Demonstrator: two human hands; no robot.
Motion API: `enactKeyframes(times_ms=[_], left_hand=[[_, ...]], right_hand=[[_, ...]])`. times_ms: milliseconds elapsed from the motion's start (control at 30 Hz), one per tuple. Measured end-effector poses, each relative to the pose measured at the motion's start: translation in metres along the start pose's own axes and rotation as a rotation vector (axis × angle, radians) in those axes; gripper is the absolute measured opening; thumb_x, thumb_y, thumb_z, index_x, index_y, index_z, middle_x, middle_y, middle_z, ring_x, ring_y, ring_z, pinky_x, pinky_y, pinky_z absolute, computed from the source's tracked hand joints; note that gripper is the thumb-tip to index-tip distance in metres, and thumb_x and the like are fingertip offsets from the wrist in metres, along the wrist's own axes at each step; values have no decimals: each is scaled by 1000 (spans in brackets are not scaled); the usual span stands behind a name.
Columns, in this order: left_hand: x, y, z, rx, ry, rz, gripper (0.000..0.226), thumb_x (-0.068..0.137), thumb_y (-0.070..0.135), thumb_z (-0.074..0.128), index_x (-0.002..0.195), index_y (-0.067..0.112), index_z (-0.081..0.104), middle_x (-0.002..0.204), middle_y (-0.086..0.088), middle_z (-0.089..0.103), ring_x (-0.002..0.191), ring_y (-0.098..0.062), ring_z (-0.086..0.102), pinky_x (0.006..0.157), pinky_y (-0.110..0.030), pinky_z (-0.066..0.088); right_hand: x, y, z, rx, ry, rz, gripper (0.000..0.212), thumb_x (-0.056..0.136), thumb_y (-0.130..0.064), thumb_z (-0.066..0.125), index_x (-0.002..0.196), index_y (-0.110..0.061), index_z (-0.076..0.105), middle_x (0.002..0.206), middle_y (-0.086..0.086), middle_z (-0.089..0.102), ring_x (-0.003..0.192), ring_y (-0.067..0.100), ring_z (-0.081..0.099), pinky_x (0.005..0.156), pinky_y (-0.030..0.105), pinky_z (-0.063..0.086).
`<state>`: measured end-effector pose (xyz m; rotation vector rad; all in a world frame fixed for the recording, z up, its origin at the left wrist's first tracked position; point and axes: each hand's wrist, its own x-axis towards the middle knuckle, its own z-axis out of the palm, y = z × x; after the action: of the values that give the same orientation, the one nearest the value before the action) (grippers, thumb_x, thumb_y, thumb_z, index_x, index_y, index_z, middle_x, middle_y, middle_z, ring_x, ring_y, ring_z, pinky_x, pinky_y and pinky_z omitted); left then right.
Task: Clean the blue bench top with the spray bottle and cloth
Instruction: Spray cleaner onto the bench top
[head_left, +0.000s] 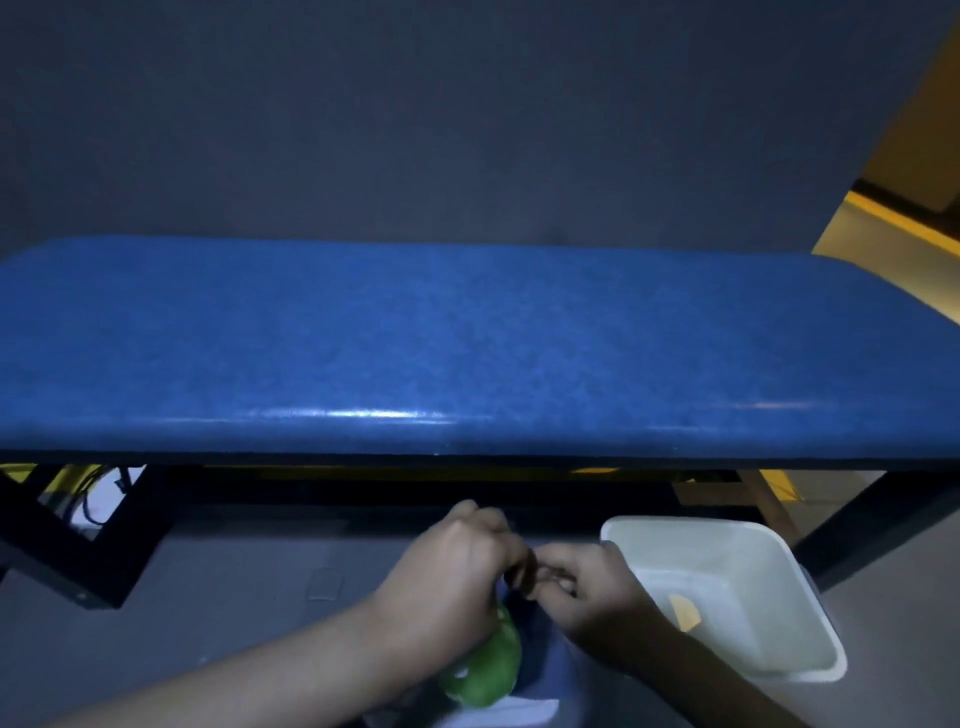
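Observation:
The blue bench top (467, 338) spans the view, bare and glossy along its front edge. Below it, in front of the bench, my left hand (447, 566) grips the top of a green spray bottle (485, 670), whose body points down toward me. My right hand (587, 592) meets it at the bottle's dark nozzle (524, 571), fingers curled and pinching there. No cloth can be made out for sure; something pale lies under the bottle at the bottom edge.
A white plastic bin (779, 561) stands on the floor to the right of my hands, with a yellow scrap (685, 613) inside. Black bench legs (78, 545) slant down at left and right. A dark wall rises behind the bench.

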<state>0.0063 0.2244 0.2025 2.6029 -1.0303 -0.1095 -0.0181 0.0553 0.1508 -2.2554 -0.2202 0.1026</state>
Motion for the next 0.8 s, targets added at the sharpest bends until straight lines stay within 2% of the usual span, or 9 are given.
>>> enactKeyframes(times_ms=[67,167,267,367,433,500,567,633,800], left_hand=[[-1,11,-29,-11,39,43,32,67,10,43,89,22,63,100,4,57,96,-15,45,64,-15,28],[3,25,-76,-60,117,113,30,60,17,41,81,22,63,89,3,60,87,-15,52,70,-17,37],[18,35,-126,-96,184,105,25,62,6,47,77,20,62,80,2,61,78,-14,56,71,-29,47],[39,40,-168,-122,269,53,24,64,1,49,75,20,59,63,11,55,62,-3,49,55,-17,40],[52,42,-188,-164,320,15,23,66,0,49,72,22,55,54,17,53,53,1,46,45,-13,32],[68,43,-202,-198,375,12,24,66,-2,50,71,21,53,53,13,49,50,-1,43,46,-15,32],[81,44,-210,-221,434,-5,24,66,-2,52,73,21,51,57,12,46,52,-3,42,48,-17,34],[95,45,-215,-246,491,-17,26,65,-2,51,76,22,50,60,12,45,54,-4,42,46,-13,32],[119,41,-218,-317,560,-20,29,71,3,54,86,26,46,86,12,51,70,-4,46,59,-17,35]], right_hand=[[-4,-23,-21,74,33,-55,44,75,-1,53,67,-42,66,54,-11,59,55,-1,46,54,23,41],[-5,-66,-54,172,136,-190,33,71,-14,46,69,-40,66,58,-12,61,54,8,52,55,25,45],[6,-95,-81,337,207,-266,30,72,-27,43,86,-26,70,75,8,67,68,21,60,68,39,50],[20,-110,-103,523,111,-301,57,69,-29,49,125,-23,56,99,13,69,93,16,65,83,32,49],[27,-124,-112,435,17,-323,73,70,-31,53,140,-28,31,114,0,67,110,15,62,96,28,45],[37,-135,-110,269,45,-316,85,67,-34,60,143,-33,21,115,-13,66,113,7,60,100,28,45],[48,-150,-102,141,204,-223,83,58,-39,66,134,-38,33,105,-12,66,102,5,63,92,36,51],[63,-162,-96,130,374,-161,66,55,-40,68,117,-36,44,92,-13,66,86,3,64,77,33,54],[97,-170,-105,211,603,-111,19,61,-40,59,76,-37,47,71,-23,62,57,3,56,51,26,41]])
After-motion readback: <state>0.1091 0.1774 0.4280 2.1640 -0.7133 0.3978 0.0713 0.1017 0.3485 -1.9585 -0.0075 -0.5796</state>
